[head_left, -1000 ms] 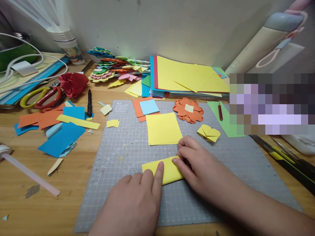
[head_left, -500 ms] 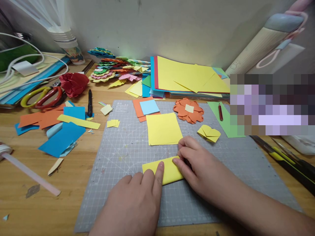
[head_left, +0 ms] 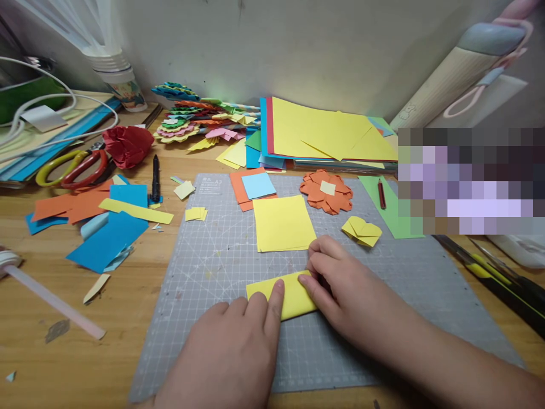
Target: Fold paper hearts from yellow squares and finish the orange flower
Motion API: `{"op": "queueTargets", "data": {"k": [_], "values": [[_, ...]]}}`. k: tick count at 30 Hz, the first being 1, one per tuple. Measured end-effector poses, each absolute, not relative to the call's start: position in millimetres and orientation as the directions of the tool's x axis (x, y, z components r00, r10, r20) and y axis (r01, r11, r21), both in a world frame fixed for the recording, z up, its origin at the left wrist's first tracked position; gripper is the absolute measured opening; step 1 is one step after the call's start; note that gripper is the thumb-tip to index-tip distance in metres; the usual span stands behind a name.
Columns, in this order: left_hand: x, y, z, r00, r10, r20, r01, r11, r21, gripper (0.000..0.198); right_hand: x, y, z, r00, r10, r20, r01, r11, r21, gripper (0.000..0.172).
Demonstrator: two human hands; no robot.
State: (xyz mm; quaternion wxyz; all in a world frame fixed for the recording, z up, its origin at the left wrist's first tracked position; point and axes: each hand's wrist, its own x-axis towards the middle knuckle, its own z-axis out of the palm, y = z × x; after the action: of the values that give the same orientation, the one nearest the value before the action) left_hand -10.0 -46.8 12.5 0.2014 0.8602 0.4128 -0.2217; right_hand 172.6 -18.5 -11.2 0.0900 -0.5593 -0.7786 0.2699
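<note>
A folded yellow paper [head_left: 290,295] lies on the grey cutting mat [head_left: 204,267]. My left hand [head_left: 232,352] rests on the mat with one fingertip pressed on the paper's left half and the other fingers curled. My right hand [head_left: 340,284] has its fingers bent and pressed together on the paper's right end. Just behind lies a flat yellow square [head_left: 282,222]. A small folded yellow piece [head_left: 361,230] sits to the right of it, and an orange paper flower [head_left: 326,192] farther back.
A stack of coloured sheets [head_left: 323,136] and several paper flowers [head_left: 187,116] lie at the back. Scissors [head_left: 72,167], a black pen [head_left: 155,177] and blue and orange scraps [head_left: 106,238] are at the left. A craft knife [head_left: 494,278] lies at the right.
</note>
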Motion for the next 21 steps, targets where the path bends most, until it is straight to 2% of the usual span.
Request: {"op": "queueTargets", "data": {"k": [3, 6, 9, 12, 18, 21], "values": [[-10, -45, 11, 0.561, 0.615, -0.555, 0.799, -0.576, 0.170, 0.070, 176, -21, -9, -0.343, 0.938, -0.057, 0.813, 0.266, -0.518, 0.004], [-10, -45, 8, 0.565, 0.638, -0.523, 0.800, -0.577, 0.161, 0.066, 178, -31, -3, -0.426, 0.901, 0.086, 0.787, 0.415, -0.457, 0.013], [-10, -46, 6, 0.568, 0.649, -0.507, 0.802, -0.574, 0.164, 0.062, 175, -46, 0, -0.605, 0.788, 0.119, 0.697, 0.595, -0.400, 0.022], [-10, -47, 5, 0.568, 0.647, -0.508, 0.803, -0.571, 0.170, 0.061, 169, -56, -5, -0.673, 0.717, 0.184, 0.665, 0.695, -0.275, 0.028], [-11, -50, 4, 0.564, 0.653, -0.505, 0.805, -0.571, 0.161, 0.060, 162, -63, -21, -0.807, 0.539, 0.239, 0.572, 0.814, 0.095, 0.031], [-11, -50, 3, 0.561, 0.657, -0.503, 0.809, -0.564, 0.166, 0.061, 160, -66, -20, -0.821, 0.517, 0.242, 0.561, 0.810, 0.171, 0.030]]}}
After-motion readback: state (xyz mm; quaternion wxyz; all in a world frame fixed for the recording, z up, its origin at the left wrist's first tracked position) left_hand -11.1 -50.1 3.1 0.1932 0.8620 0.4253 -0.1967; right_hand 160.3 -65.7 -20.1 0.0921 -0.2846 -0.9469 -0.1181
